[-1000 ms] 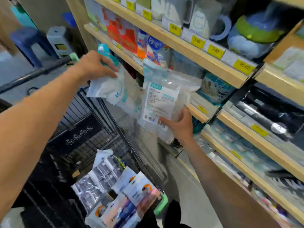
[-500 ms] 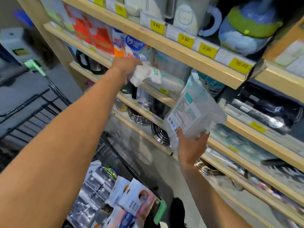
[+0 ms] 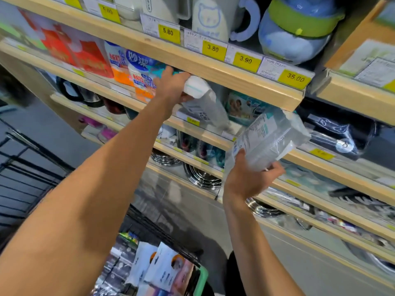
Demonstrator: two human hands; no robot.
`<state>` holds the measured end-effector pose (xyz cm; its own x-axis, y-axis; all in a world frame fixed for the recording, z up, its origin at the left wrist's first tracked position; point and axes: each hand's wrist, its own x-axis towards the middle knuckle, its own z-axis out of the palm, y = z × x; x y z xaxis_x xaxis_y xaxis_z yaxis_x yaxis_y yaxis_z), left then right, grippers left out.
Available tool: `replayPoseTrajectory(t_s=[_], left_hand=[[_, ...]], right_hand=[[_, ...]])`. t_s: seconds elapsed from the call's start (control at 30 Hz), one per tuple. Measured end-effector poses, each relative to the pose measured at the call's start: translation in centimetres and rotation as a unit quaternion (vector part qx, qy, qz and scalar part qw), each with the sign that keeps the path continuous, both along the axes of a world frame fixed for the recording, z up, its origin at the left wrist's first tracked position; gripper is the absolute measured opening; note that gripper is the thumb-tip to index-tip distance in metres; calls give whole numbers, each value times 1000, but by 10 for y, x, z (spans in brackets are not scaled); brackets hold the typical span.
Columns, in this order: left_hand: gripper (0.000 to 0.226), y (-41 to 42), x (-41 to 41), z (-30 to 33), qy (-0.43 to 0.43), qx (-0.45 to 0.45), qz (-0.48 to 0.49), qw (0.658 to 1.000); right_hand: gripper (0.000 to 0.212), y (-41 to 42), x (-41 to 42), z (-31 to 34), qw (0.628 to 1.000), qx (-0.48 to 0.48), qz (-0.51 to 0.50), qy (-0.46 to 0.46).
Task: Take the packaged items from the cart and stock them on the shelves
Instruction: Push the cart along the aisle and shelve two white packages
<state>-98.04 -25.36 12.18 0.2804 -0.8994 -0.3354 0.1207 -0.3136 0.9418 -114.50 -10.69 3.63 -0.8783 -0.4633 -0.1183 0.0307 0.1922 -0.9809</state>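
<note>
So left hand [image 3: 173, 86] gripping clear pack [image 3: 203, 103] onto shelf [image 3: 213, 135], right hand [image 3: 250, 180] clutching second pack [image 3: 271, 139], cart [image 3: 162, 272] far from empty.

I'm seeing pale wooden shelves [image 3: 213, 69] with yellow price tags [image 3: 296, 77] in black digits. Red packs [image 3: 85, 56] on the left, then white-and-orange pouches [image 3: 136, 73] with blue tops. Up top, a blue container [image 3: 292, 33] banded lime green. Clear packet [image 3: 271, 142], white label with teal print. Black wire cart [image 3: 25, 178], green corner.
</note>
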Motion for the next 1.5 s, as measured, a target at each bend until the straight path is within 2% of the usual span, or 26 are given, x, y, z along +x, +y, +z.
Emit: replayPoseTrajectory(t_s=[0.07,0.13,0.17,0.23,0.27,0.33,0.47,0.57,0.67,0.73,0.8,0.83,0.9,0.97,1.03,1.1,1.17,1.2,1.27,1.33,1.37,1.47,1.5], left_hand=[[57,5,3,-8,108,-24,-12,994],[71,7,7,-17,124,-41,-54,990],[66,7,6,-20,95,-60,-85,990],[41,4,4,-23,15,-73,-137,988],[34,0,2,-23,-16,-70,-138,988],[29,-12,-6,-24,-27,-69,-121,990],[35,-42,-18,-39,-4,-40,-55,998],[50,-13,-23,-41,-44,-124,22,991],[73,19,-22,-60,18,-225,72,972],[62,32,-27,-65,-10,-227,96,969],[26,44,-34,-68,-70,-206,96,971],[10,54,-37,-68,-100,-202,71,972],[16,75,-47,-65,-133,-199,-75,968],[38,92,-58,-61,-168,-169,-264,934],[50,97,-66,-58,-169,-145,-358,907],[40,88,-68,-54,-152,-140,-372,905],[34,74,-69,-45,-186,-138,-375,898],[35,64,-70,-43,-233,-142,-387,881],[41,45,-74,-42,-347,-137,-429,822],[41,38,-82,-31,-473,-134,-479,727],[39,37,-86,-25,-522,-112,-486,692],[42,27,-90,-23,-565,-33,-454,688],[45,17,-88,-32,-564,-11,-443,697]], right_hand=[[59,-6,4,0,1000,-4,-15,-6],[59,-11,11,-1,1000,2,-28,3],[58,-14,14,-1,999,4,-31,13],[56,-21,24,1,999,7,-35,28],[56,-25,29,3,999,11,-35,34],[58,-31,38,4,998,18,-24,57],[53,-29,38,-1,996,0,12,90],[61,-22,32,-7,994,-2,29,107],[58,-20,33,-5,991,15,37,130],[56,-24,37,0,991,31,45,123],[56,-25,41,3,990,56,50,120],[55,-24,43,1,988,64,56,126],[53,-16,46,0,988,58,68,129],[55,-8,46,-2,988,52,65,132],[70,-6,43,-3,987,48,59,143],[52,-8,36,-3,986,45,55,149],[52,-9,33,-2,983,43,61,170],[56,-9,31,-4,980,45,67,181],[58,-7,32,-5,976,53,83,194],[57,-2,31,-6,972,55,107,200],[58,2,29,-8,969,59,118,208],[62,14,16,-15,958,80,127,243],[64,15,12,-18,956,79,127,253]])
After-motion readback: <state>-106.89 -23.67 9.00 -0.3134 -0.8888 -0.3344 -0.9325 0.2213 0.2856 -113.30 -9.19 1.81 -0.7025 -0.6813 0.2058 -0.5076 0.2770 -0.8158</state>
